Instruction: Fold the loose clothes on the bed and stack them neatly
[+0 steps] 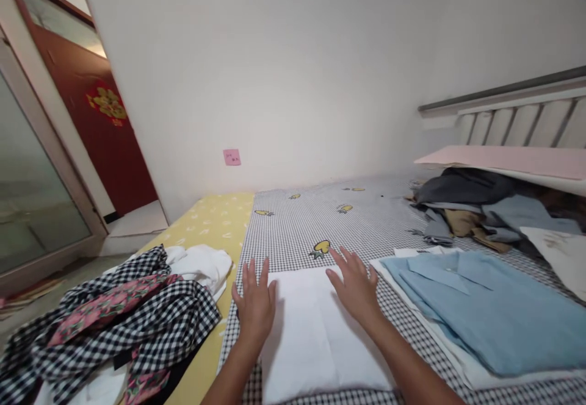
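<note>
From far off, I see my left hand (255, 306) and right hand (355, 285) with loose, spread fingers gripping nothing, and the white cloth (304, 332) between those fingers lies flat, I think, because the bed (293, 234) props it up.

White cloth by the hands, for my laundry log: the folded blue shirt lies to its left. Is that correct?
No, wrong side: the head view shows the folded blue shirt lying to the right of the white cloth.
</note>
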A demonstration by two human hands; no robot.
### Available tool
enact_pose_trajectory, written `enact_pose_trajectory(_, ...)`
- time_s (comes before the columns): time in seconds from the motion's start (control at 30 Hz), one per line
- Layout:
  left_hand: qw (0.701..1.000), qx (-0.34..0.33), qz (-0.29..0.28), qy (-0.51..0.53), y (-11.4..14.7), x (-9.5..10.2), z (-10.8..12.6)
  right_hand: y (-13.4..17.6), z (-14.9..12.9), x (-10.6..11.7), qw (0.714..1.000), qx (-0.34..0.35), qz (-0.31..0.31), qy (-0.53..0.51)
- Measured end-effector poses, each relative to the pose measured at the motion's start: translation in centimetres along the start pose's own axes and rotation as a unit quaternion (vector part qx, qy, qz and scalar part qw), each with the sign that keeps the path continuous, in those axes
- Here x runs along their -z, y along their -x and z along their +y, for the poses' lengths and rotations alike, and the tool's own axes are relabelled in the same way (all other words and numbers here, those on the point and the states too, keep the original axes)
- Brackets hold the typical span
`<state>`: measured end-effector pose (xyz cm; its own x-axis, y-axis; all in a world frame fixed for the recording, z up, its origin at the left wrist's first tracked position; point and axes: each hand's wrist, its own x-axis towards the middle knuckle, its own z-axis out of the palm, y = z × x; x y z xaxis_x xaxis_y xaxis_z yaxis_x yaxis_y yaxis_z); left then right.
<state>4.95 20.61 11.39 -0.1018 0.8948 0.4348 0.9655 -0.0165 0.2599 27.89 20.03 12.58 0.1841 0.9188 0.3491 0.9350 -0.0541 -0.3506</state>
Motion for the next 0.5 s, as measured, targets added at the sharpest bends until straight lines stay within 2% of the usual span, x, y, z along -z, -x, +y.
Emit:
enact_pose_trajectory(0.07,0.999,-0.022,-0.046,-0.016,-0.1,-1.4,-0.1,-0.5,-0.5,-1.6,0.999,0.018,0.010,0.025)
enact_pose_trajectory(0.13,0.991,-0.026,-0.129,-0.018,0.2,-3.6,-0.6,-0.2,0.0,-4.2,0.997,0.034,-0.053,0.053)
enact_pose_trajectory(0.2,0.983,-0.015,-0.183,-0.018,0.8,-5.8,-1.4,0.4,1.1,-6.8,0.988,0.036,-0.128,0.077)
enact_pose_trajectory(0.27,0.982,-0.001,-0.186,-0.022,1.3,-7.4,-2.1,0.9,2.3,-8.4,0.982,0.035,-0.159,0.092)
enact_pose_trajectory(0.33,0.985,0.000,-0.172,-0.020,1.5,-8.2,-2.6,1.1,3.0,-9.1,0.982,0.033,-0.161,0.097)
enact_pose_trajectory(0.5,0.989,0.012,-0.139,0.051,1.2,-8.3,-2.3,0.7,2.8,-9.1,0.985,0.027,-0.149,0.088)
